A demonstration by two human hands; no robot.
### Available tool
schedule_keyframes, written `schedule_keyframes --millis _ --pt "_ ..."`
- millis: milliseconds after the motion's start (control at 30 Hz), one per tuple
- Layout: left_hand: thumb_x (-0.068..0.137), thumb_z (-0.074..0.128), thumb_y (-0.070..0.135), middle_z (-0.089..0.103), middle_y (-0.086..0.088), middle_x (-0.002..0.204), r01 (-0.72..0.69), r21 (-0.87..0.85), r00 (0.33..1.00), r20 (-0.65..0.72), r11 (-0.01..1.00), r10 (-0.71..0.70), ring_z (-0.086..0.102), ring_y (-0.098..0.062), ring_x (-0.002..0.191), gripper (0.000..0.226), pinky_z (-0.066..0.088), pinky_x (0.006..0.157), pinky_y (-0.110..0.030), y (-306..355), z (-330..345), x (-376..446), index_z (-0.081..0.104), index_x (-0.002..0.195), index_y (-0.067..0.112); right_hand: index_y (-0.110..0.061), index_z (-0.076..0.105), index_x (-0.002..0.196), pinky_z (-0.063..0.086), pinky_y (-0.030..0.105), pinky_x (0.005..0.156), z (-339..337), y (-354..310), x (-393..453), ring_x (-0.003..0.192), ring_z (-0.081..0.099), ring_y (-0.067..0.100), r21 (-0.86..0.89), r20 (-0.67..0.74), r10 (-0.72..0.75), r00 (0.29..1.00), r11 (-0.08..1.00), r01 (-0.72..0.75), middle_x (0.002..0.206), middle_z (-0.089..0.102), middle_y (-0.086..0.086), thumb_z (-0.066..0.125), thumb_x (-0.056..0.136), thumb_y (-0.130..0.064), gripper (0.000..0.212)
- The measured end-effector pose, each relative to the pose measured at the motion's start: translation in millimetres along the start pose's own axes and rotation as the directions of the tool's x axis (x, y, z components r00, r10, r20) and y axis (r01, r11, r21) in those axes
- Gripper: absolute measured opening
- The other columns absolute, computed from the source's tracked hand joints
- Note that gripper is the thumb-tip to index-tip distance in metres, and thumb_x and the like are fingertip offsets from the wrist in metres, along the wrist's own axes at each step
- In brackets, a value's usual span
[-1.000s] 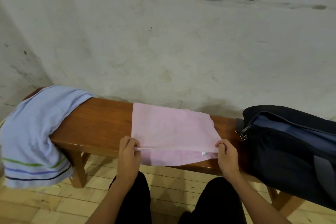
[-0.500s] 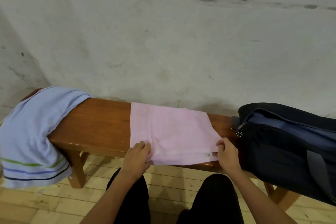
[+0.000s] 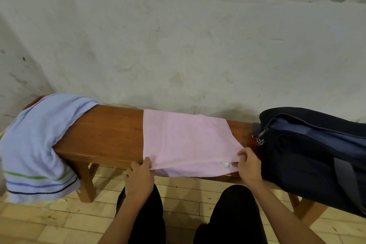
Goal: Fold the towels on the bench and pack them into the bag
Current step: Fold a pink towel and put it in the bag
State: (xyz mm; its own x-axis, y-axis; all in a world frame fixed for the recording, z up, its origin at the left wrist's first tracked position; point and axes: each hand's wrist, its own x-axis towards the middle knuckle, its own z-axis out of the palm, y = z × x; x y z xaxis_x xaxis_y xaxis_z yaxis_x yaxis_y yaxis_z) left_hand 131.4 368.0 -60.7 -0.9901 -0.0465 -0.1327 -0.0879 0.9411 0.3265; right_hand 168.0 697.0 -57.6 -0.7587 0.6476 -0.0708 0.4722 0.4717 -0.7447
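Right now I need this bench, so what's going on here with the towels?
A person is folding a pink towel spread across the middle of the wooden bench. The left hand and right hand each pinch a corner of its near edge. A light blue striped towel hangs unfolded over the bench's left end. The dark bag sits unzipped at the right end; no towel shows in it.

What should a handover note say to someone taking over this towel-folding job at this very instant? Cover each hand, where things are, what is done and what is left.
Left hand and right hand each pinch a near corner of the pink towel, spread across the bench middle. The blue striped towel hangs unfolded over the bench's left end. The dark bag sits at the right end. Done: pink towel partly folded. Left: finish it, fold the blue one, pack both.
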Motion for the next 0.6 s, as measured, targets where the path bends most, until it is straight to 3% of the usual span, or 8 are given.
schedule_keyframes --millis 67,200,267,333,400,467,533,600 --pt "0.098 0.04 0.02 0.057 0.003 0.094 -0.003 -0.065 0.998 0.07 0.998 0.007 0.054 -0.022 0.089 0.01 0.041 0.086 -0.038 0 -1 2 0.04 0.096 0.03 -0.014 0.057 0.096 0.045 0.012 0.063 1 -1 -1 0.079 0.059 0.008 -0.003 -0.007 -0.003 1.0 1.0 0.003 0.106 0.057 0.002 0.044 0.103 -0.006 0.017" --pt "0.088 0.058 0.022 0.062 0.007 0.074 0.014 -0.36 0.984 0.171 0.933 0.051 0.056 -0.015 0.07 0.011 0.041 0.066 -0.031 1 -12 7 0.05 0.081 0.026 -0.015 0.057 0.098 0.05 0.016 0.069 2 0 0 0.084 0.06 0.012 0.002 0.001 0.0 1.0 1.0 0.0 0.107 0.057 0.0 0.046 0.102 -0.007 0.015" --pt "0.082 0.066 0.022 0.06 0.008 0.065 0.015 -0.463 0.987 0.146 0.886 0.06 0.052 -0.014 0.063 0.016 0.039 0.061 -0.03 -2 -15 8 0.053 0.072 0.024 -0.016 0.057 0.099 0.048 0.015 0.069 2 -1 -2 0.084 0.059 0.011 -0.017 0.012 -0.002 1.0 1.0 0.003 0.106 0.057 -0.001 0.047 0.102 -0.008 0.013" --pt "0.078 0.068 0.01 0.052 0.007 0.06 -0.029 -0.601 0.994 0.07 0.798 0.089 0.044 -0.013 0.058 0.022 0.036 0.06 -0.03 -1 -18 6 0.052 0.066 0.019 -0.017 0.058 0.101 0.047 0.013 0.066 2 0 -3 0.082 0.058 0.009 -0.02 0.028 -0.014 1.0 1.0 0.015 0.106 0.057 -0.001 0.048 0.102 -0.01 0.013" --pt "0.08 0.065 -0.006 0.047 0.001 0.064 -0.072 -0.741 0.995 -0.009 0.668 0.097 0.041 -0.011 0.06 0.022 0.034 0.062 -0.029 -1 -24 4 0.05 0.068 0.006 -0.019 0.058 0.102 0.046 0.012 0.064 0 1 -5 0.08 0.057 0.008 -0.029 0.051 -0.017 0.999 0.999 0.018 0.108 0.058 -0.002 0.051 0.101 -0.011 0.011" --pt "0.083 0.06 -0.012 0.044 -0.01 0.072 -0.08 -0.816 0.996 -0.038 0.572 0.085 0.043 -0.01 0.064 0.018 0.038 0.06 -0.028 0 -32 2 0.048 0.074 -0.003 -0.024 0.058 0.104 0.054 0.02 0.072 -1 5 -5 0.092 0.061 0.013 -0.034 0.074 -0.024 0.997 0.999 0.027 0.111 0.058 -0.002 0.054 0.099 -0.012 0.014" --pt "0.087 0.057 -0.011 0.042 -0.019 0.078 -0.055 -0.847 0.998 -0.026 0.528 0.063 0.045 -0.009 0.063 0.014 0.041 0.055 -0.022 -1 -36 1 0.046 0.08 -0.008 -0.027 0.053 0.113 0.053 0.027 0.082 -5 3 -8 0.106 0.058 0.017 -0.04 0.103 -0.023 0.994 0.999 0.027 0.113 0.056 -0.004 0.055 0.099 -0.015 0.018" --pt "0.091 0.058 -0.005 0.047 -0.019 0.082 -0.033 -0.862 0.998 -0.001 0.505 0.064 0.049 -0.011 0.066 0.015 0.041 0.052 -0.02 -5 -38 0 0.045 0.084 -0.008 -0.023 0.05 0.129 0.05 0.031 0.085 -9 1 -13 0.107 0.057 0.019 -0.046 0.109 -0.008 0.994 0.999 0.013 0.113 0.058 -0.001 0.057 0.1 -0.018 0.031"
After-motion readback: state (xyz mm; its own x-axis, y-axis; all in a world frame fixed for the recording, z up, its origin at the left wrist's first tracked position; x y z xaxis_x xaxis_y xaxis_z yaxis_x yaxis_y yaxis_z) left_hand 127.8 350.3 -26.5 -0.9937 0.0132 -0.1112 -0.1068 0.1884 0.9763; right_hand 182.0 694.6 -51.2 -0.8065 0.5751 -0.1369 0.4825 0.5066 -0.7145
